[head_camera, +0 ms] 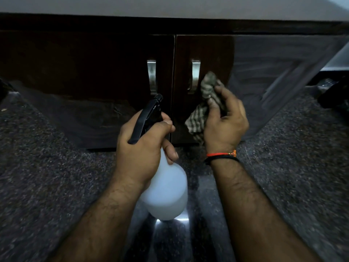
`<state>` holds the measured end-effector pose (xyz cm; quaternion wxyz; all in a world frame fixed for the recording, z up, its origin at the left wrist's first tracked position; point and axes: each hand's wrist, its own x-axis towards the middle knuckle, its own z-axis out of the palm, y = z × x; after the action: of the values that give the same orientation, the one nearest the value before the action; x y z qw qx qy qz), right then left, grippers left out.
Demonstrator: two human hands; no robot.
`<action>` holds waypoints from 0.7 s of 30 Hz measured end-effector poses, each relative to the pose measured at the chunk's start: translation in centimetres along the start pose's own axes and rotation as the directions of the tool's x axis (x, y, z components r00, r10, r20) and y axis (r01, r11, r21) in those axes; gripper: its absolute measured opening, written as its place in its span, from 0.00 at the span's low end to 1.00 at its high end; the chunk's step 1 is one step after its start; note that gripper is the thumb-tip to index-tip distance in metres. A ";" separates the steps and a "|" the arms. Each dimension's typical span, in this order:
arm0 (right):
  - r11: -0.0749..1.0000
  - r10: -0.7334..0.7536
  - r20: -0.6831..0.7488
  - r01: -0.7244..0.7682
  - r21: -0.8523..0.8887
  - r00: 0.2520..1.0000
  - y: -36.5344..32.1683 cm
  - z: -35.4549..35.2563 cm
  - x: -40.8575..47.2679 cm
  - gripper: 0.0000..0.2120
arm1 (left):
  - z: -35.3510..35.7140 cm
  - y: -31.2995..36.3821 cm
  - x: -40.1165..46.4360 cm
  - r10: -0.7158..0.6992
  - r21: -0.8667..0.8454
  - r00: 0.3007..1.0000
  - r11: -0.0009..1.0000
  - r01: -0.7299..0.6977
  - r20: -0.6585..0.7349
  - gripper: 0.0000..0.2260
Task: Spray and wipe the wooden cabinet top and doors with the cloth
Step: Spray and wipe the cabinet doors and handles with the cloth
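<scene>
A dark wooden cabinet fills the upper half of the head view, with a left door (94, 72) and a right door (213, 53), each with a metal handle (151, 76) (195, 76). My left hand (143, 150) grips a white spray bottle (166, 191) by its black trigger head, nozzle aimed at the gap between the doors. My right hand (224, 121) holds a bunched checked cloth (204, 103) close to the right door, just right of its handle. The cabinet top is a dark strip (170, 23) along the upper edge.
Speckled dark stone floor (56, 176) spreads below the cabinet and reflects a bright light near the bottle's base. A black object (334, 95) sits on the floor at the right edge. A pale wall (170, 4) runs above the cabinet.
</scene>
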<state>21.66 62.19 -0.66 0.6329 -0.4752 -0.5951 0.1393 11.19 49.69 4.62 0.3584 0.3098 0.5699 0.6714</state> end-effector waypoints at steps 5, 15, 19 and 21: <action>0.989 -0.150 0.028 0.150 -0.010 0.988 -1.6 0.3 2.0 0.12 | 1.5 -0.3 0.3 -0.011 -0.026 1.000 1.000 0.012 0.016 0.02; 0.915 -0.401 0.044 0.403 -0.032 0.915 -3.0 -0.5 5.9 0.11 | 5.6 -1.2 0.4 -0.013 -0.064 0.996 0.998 0.019 0.091 0.02; 0.935 -0.352 -0.012 0.351 -0.044 0.936 -2.0 -1.7 6.9 0.10 | 6.8 -1.2 0.2 -0.012 -0.070 0.992 0.997 0.021 0.127 0.02; 0.945 -0.324 -0.063 0.319 -0.079 0.944 -1.1 -2.8 7.9 0.11 | 7.1 -1.1 0.3 -0.011 -0.068 0.990 0.997 0.021 0.138 0.02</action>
<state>25.70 66.32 5.54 0.6528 -0.3978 -0.6447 -0.0039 17.05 53.87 4.67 0.4128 0.3383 0.5227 0.6648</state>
